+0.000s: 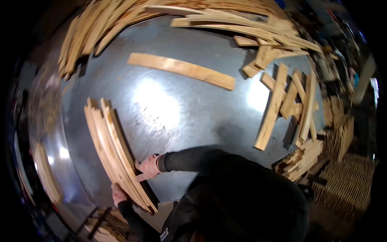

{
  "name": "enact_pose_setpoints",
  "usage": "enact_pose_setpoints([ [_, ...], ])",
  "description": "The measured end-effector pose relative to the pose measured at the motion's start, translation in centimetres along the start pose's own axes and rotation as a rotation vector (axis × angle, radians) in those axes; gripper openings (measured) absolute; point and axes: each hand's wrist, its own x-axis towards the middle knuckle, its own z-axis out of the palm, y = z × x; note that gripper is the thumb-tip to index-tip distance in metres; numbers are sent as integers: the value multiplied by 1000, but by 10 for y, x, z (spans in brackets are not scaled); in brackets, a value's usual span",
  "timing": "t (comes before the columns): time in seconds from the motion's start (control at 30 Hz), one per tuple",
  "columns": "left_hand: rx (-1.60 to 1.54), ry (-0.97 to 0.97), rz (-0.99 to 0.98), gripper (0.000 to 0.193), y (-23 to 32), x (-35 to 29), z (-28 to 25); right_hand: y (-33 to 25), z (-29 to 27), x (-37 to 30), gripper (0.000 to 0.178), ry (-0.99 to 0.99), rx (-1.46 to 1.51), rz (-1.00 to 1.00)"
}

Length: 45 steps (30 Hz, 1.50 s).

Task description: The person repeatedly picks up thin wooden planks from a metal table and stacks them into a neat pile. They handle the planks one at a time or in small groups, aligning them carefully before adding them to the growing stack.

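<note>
Two bare hands had a bundle of boards [111,153] between them, and we saw it lying slantwise on the left part of the grey metal table [193,133]. The left hand [118,195] was closed round the bundle's outer edge near its lower end; the right hand [148,167] held the opposite edge a little higher, its fingers partly hidden from us. A single board [181,70] lay apart, near the middle of the tabletop. Along the far rim we noticed a heap of long boards [242,26], and on the right some crossed loose boards [272,107]. Below the near left corner, dark bars [100,223] crossed over pale wood pieces [101,233]; we could not tell whether they formed a bin or a stand.
</note>
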Motion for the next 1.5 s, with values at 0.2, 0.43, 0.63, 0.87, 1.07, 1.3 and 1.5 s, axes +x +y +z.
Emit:
enact_pose_setpoints([
  [0.2,-1038,631,-153,51,236,14,-72,195,19,-279,55,1488,-98,1024],
  [0.43,-1397,-746,214,48,592,48,90,210,156,-399,90,1257,-105,1499],
  [0.63,-850,-243,901,57,754,-131,142,239,204,-555,116,1641,-44,1916],
  [0.87,-1067,-569,712,48,829,-151,144,272,303,-621,93,1823,814,1343],
  [1.07,-871,-1049,583,78,834,-192,166,236,305,-568,62,1749,1631,-300],
  [1.3,-969,-882,310,65,795,-176,122,228,240,-503,41,1663,1539,-203],
  [1.5,-1201,-485,276,45,726,-146,145,217,195,-488,45,1467,1279,261],
])
